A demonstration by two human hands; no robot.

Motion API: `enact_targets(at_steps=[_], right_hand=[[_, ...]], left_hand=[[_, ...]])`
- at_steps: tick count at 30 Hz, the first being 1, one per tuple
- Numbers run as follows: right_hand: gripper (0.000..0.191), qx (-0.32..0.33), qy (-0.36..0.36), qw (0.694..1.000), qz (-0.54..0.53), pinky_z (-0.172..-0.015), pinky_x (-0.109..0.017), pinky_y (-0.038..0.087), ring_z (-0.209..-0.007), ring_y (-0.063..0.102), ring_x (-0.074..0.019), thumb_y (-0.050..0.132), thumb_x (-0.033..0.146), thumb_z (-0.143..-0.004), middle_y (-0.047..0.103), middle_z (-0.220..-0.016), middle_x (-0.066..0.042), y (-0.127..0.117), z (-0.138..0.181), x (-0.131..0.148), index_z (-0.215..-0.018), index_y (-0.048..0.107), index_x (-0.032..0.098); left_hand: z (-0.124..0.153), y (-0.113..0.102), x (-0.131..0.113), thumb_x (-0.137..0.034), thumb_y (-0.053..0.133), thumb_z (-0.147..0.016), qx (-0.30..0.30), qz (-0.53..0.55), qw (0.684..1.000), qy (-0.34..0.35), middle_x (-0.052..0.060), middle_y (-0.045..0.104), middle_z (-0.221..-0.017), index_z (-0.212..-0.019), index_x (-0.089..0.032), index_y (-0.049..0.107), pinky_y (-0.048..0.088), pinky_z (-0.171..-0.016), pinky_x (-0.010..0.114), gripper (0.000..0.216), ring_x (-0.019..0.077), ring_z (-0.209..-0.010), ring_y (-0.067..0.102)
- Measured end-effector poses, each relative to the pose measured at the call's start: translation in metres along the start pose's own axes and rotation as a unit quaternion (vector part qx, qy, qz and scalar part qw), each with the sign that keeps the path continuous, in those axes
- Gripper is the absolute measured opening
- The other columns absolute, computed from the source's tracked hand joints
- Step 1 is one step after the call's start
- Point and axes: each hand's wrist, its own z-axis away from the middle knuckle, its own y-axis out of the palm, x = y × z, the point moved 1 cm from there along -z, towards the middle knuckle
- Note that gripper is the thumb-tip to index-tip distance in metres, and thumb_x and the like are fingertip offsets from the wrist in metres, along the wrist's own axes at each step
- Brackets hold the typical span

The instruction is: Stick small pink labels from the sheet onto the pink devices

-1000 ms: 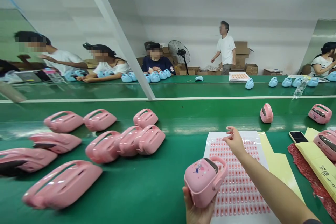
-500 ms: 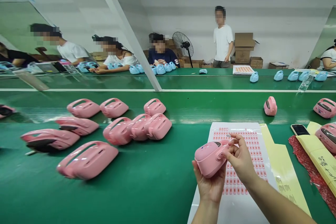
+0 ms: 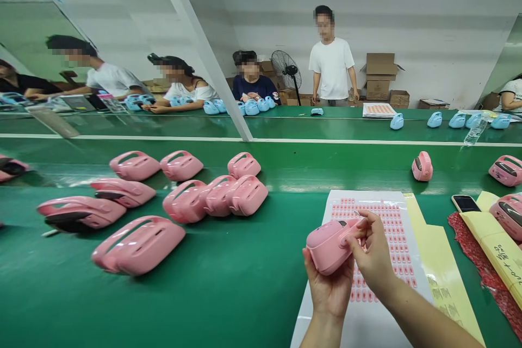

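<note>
A glossy pink plastic device with a carrying handle [image 3: 330, 247] is held up over a white sheet of small pink stickers [image 3: 397, 223]. My left hand [image 3: 332, 288] cups it from below, thumb along its near left side. On its right side, my right hand [image 3: 373, 253] is closed, with the thumb pressed by the round handle joint and the fingers bent at the handle. Something small and pale shows at the right index fingertip; whether it is a sticker or the nail, I cannot tell. The palm-side grip of the right hand is partly hidden.
Several pink devices [image 3: 141, 244] lie on the green bench to the left. Yellow paper [image 3: 446, 261], a phone [image 3: 465, 203] and red bubble wrap [image 3: 477, 250] lie right. Blue devices [image 3: 397, 121] line the far bench, where several people sit and one person [image 3: 332, 68] stands.
The pink device has turned slightly in my hands, and my right hand has closed in a little nearer to it. Across the bench, the standing person has moved left.
</note>
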Motion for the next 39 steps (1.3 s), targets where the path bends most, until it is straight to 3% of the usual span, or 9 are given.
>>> enact_targets(at_steps=[6, 9, 12, 18, 22, 29, 33, 36, 39], right_hand=[[0.034, -0.019, -0.144, 0.982, 0.124, -0.067, -0.032, 0.050, -0.076, 0.055, -0.0154, 0.048, 0.015, -0.081, 0.050, -0.087, -0.004, 0.003, 0.003, 0.001, -0.113, 0.042, 0.024], [0.039, -0.007, -0.283, 0.933, 0.224, -0.074, -0.038, 0.050, -0.088, 0.057, -0.0199, 0.042, 0.011, -0.085, 0.055, -0.096, -0.008, 0.001, 0.005, 0.005, -0.120, 0.037, 0.027], [0.050, 0.030, -0.354, 0.886, 0.298, -0.076, -0.039, 0.049, -0.098, 0.059, -0.0218, 0.035, 0.008, -0.087, 0.060, -0.104, -0.010, -0.003, 0.006, 0.009, -0.132, 0.023, 0.025], [0.057, 0.053, -0.348, 0.865, 0.358, -0.072, -0.036, 0.049, -0.082, 0.065, -0.0197, 0.033, 0.008, -0.087, 0.066, -0.098, -0.009, -0.015, -0.003, 0.023, -0.139, 0.013, 0.022], [0.061, 0.063, -0.367, 0.865, 0.335, -0.081, -0.039, 0.050, -0.105, 0.058, -0.0213, 0.035, 0.005, -0.085, 0.062, -0.107, -0.012, -0.016, -0.006, 0.028, -0.139, 0.014, 0.022], [0.071, 0.203, -0.372, 0.858, 0.291, -0.093, -0.048, 0.045, -0.126, 0.038, -0.0290, 0.039, 0.005, -0.076, 0.042, -0.133, -0.018, -0.001, 0.012, -0.003, -0.142, 0.015, 0.019], [0.067, 0.297, -0.355, 0.840, 0.284, -0.099, -0.056, 0.035, -0.129, 0.028, -0.0342, 0.047, 0.007, -0.070, 0.037, -0.137, -0.018, 0.009, 0.017, -0.013, -0.135, 0.035, 0.018], [0.057, 0.377, -0.354, 0.827, 0.223, -0.102, -0.048, 0.035, -0.126, 0.037, -0.0265, 0.046, 0.010, -0.073, 0.044, -0.133, -0.014, 0.011, 0.003, -0.021, -0.130, 0.042, 0.019], [0.047, 0.372, -0.256, 0.856, 0.252, -0.102, -0.039, 0.038, -0.121, 0.045, -0.0183, 0.044, 0.011, -0.075, 0.053, -0.126, -0.007, 0.007, -0.034, -0.046, -0.119, 0.051, 0.024]], left_hand=[[0.005, -0.010, -0.003, -0.051, 0.040, -0.083, -0.105, 0.019, 0.994, 0.005, 0.018, 0.058, -0.116, -0.123, -0.012, 0.050, 0.041, -0.096, 0.031, 0.056, 0.0230, -0.109, 0.054], [0.006, -0.010, -0.003, -0.053, 0.041, -0.083, -0.146, 0.032, 0.989, 0.014, 0.018, 0.060, -0.110, -0.129, -0.010, 0.041, 0.042, -0.095, 0.031, 0.063, 0.0224, -0.106, 0.056], [0.006, -0.007, -0.004, -0.051, 0.040, -0.084, -0.152, 0.031, 0.987, 0.036, 0.018, 0.062, -0.107, -0.130, -0.011, 0.040, 0.042, -0.094, 0.032, 0.062, 0.0228, -0.103, 0.058], [0.004, -0.003, -0.007, -0.054, 0.034, -0.085, -0.074, 0.013, 0.997, 0.026, 0.016, 0.059, -0.116, -0.123, -0.014, 0.050, 0.036, -0.101, 0.035, 0.058, 0.0234, -0.115, 0.050], [0.002, 0.000, -0.008, -0.054, 0.035, -0.085, -0.019, -0.001, 1.000, 0.012, 0.015, 0.056, -0.120, -0.116, -0.012, 0.057, 0.033, -0.103, 0.032, 0.056, 0.0221, -0.117, 0.048], [0.006, -0.005, -0.014, -0.050, 0.041, -0.084, -0.048, -0.026, 0.999, -0.004, 0.016, 0.061, -0.112, -0.113, -0.007, 0.058, 0.035, -0.100, 0.023, 0.054, 0.0186, -0.112, 0.052], [0.009, -0.017, -0.023, -0.058, 0.036, -0.082, -0.193, -0.056, 0.980, -0.003, 0.013, 0.065, -0.103, -0.100, -0.012, 0.064, 0.045, -0.093, 0.033, 0.058, 0.0249, -0.099, 0.060], [0.009, -0.020, -0.036, -0.053, 0.037, -0.083, -0.362, -0.070, 0.924, 0.101, 0.013, 0.067, -0.092, -0.106, -0.013, 0.061, 0.054, -0.076, 0.033, 0.052, 0.0227, -0.082, 0.065], [0.009, -0.013, -0.049, -0.041, 0.040, -0.085, -0.425, -0.088, 0.877, 0.206, 0.013, 0.066, -0.094, -0.126, -0.015, 0.044, 0.055, -0.070, 0.036, 0.049, 0.0230, -0.079, 0.065]])
